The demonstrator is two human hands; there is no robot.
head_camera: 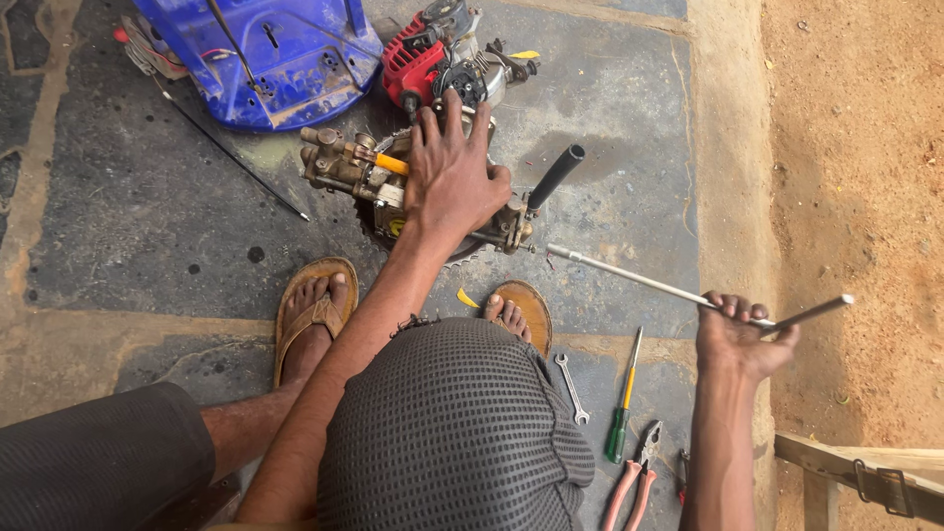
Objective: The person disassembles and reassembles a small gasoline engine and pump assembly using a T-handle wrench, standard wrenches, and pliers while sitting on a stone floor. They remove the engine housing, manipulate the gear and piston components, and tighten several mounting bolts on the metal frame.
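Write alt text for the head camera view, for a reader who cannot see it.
Seen from above, a seated person's left hand presses on a small red engine and brass pump assembly on a dark floor, while the right hand grips a long metal rod. A spanner, green-handled screwdriver and pliers lie near the knee, a blue plastic cover behind.

No packages, labels, signs or screens in view.

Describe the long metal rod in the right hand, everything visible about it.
The long rod is a thin, straight, silvery metal bar with a darker end section past the grip. The right hand clasps it near that outer end, fingers wrapped around it. It slants slightly up-left above the grey floor, its far tip ending near the small engine assembly, which the left hand presses on. Whether the tip touches it is unclear.
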